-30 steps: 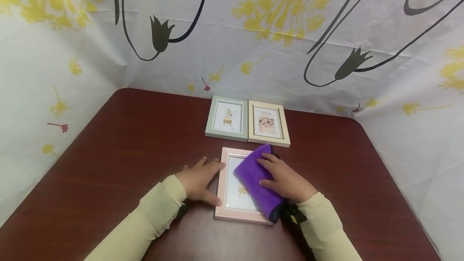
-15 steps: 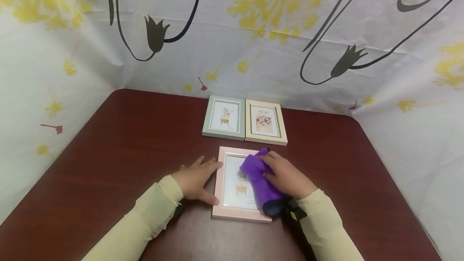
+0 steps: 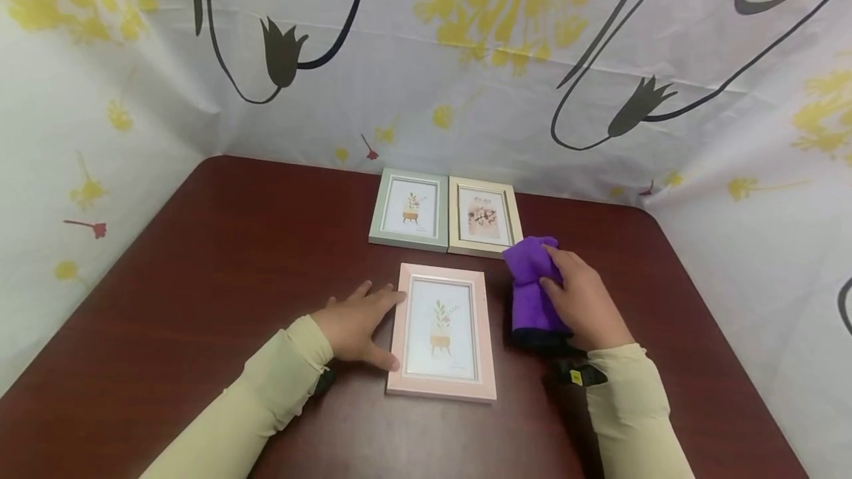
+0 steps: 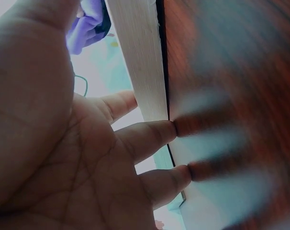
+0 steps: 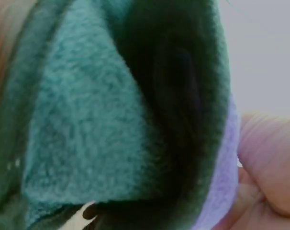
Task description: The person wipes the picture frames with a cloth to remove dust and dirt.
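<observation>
A pink picture frame (image 3: 489,361) with a plant print lies face up on the table, its whole front showing. My left hand (image 3: 356,322) is at its left side, fingers spread and mostly straight, thumb and index fingertip at the frame's edge. In the left wrist view the fingertips (image 4: 168,129) reach down beside the frame's side wall (image 4: 138,52) to the table. To the right of the frame, my right hand (image 3: 586,300) grips a folded purple cloth (image 3: 532,294). Up close, the right wrist view shows the cloth's grey-green underside (image 5: 87,110) and dark edging.
Behind the pink frame lie a green picture frame (image 3: 376,231) and a cream picture frame (image 3: 454,239), side by side. The dark red table (image 3: 253,242) ends at a white patterned curtain (image 3: 373,102) at the back and sides.
My right hand has carried the purple cloth off the pink frame, to the right and slightly back, uncovering its picture. My left hand has stayed at the frame's left edge.
</observation>
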